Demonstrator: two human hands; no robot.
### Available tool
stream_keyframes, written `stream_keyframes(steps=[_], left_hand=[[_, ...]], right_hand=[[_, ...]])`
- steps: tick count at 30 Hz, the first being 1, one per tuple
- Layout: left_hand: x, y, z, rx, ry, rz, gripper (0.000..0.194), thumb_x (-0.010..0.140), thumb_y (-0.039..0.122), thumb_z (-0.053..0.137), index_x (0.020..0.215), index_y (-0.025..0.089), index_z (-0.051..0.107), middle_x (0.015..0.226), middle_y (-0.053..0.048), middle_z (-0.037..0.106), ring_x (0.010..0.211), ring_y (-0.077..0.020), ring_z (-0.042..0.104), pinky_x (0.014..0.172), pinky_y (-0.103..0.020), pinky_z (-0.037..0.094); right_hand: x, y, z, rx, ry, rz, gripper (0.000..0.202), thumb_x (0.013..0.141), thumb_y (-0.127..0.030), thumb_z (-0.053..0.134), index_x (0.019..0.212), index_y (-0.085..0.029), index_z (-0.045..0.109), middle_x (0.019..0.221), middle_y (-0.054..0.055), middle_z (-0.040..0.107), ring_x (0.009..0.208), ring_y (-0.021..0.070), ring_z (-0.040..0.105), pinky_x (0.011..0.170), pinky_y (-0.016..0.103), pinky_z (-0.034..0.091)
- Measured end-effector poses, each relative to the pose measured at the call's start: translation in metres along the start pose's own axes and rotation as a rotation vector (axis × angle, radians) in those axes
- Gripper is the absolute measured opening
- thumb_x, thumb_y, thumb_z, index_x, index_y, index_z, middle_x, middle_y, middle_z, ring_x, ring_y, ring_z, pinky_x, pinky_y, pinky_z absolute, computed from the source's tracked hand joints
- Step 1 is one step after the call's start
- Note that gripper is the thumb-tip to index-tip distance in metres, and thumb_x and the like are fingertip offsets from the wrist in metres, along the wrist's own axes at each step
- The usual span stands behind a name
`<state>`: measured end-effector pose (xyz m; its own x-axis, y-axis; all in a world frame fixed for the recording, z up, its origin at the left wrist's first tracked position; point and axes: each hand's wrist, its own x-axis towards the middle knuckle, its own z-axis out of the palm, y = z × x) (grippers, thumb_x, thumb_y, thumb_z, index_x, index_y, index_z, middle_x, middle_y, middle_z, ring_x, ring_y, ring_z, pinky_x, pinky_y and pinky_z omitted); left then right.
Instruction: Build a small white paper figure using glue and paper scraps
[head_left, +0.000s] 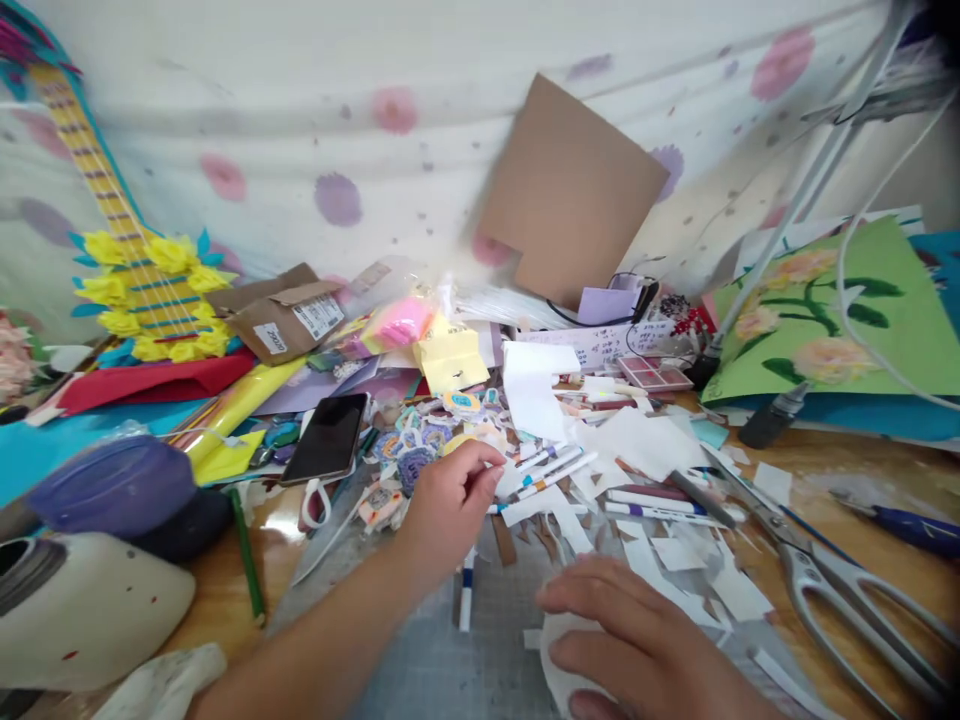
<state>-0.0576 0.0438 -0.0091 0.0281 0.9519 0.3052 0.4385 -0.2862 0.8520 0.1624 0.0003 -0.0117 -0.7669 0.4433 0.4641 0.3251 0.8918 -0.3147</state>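
Observation:
My left hand [454,505] is over the near edge of the paper scraps, thumb and forefinger pinched together. Whatever sits between those fingertips is too small to make out. Just beyond it lie white marker pens [555,470], and a capped marker [466,590] rests on the grey cutting mat [420,640] below the wrist. Colourful paper cut-outs [416,465] are heaped to its left. My right hand [637,640] is lower right, fingers apart over a rounded piece of white paper [556,665], partly hidden by them. Scissors [817,570] lie to its right.
A phone [327,438], a green pencil [246,555] and a purple bowl-like item [112,485] are on the left. Behind stand a cardboard sheet [574,190], a small box [281,315] and a yellow paper guitar [142,260]. A metal stand [795,200] rises at right.

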Motion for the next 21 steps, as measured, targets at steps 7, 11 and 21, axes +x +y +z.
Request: stream_keyframes(steps=[7,11,21], left_hand=[[-0.016,0.032,-0.011,-0.393,0.043,-0.019,0.007,0.085,0.027,0.046,0.085,0.02,0.045,0.055,0.008,0.041,0.05,-0.0091,0.041,0.052,-0.021,0.036],[-0.04,0.05,-0.011,-0.574,0.044,-0.03,0.01,0.083,0.028,0.053,0.086,0.02,0.048,0.056,0.006,0.047,0.053,-0.0096,0.045,0.055,-0.022,0.039],[-0.024,0.116,-0.073,-0.86,0.558,0.105,0.01,0.072,0.017,0.059,0.077,0.021,0.052,0.075,0.004,0.054,0.064,-0.0086,0.053,0.063,-0.022,0.045]], right_hand=[[0.036,-0.022,0.006,0.412,0.314,0.449,0.02,0.084,-0.017,0.052,0.102,-0.023,0.059,0.088,0.003,0.065,0.078,0.0155,0.062,0.07,0.026,0.053],[0.06,-0.037,0.009,0.686,0.369,0.52,0.034,0.08,-0.025,0.058,0.114,-0.021,0.058,0.09,0.004,0.063,0.076,0.016,0.06,0.067,0.028,0.053],[0.058,-0.124,0.072,0.76,0.017,0.261,0.018,0.085,-0.027,0.057,0.102,-0.021,0.059,0.091,0.002,0.065,0.079,0.0155,0.063,0.063,0.025,0.052]])
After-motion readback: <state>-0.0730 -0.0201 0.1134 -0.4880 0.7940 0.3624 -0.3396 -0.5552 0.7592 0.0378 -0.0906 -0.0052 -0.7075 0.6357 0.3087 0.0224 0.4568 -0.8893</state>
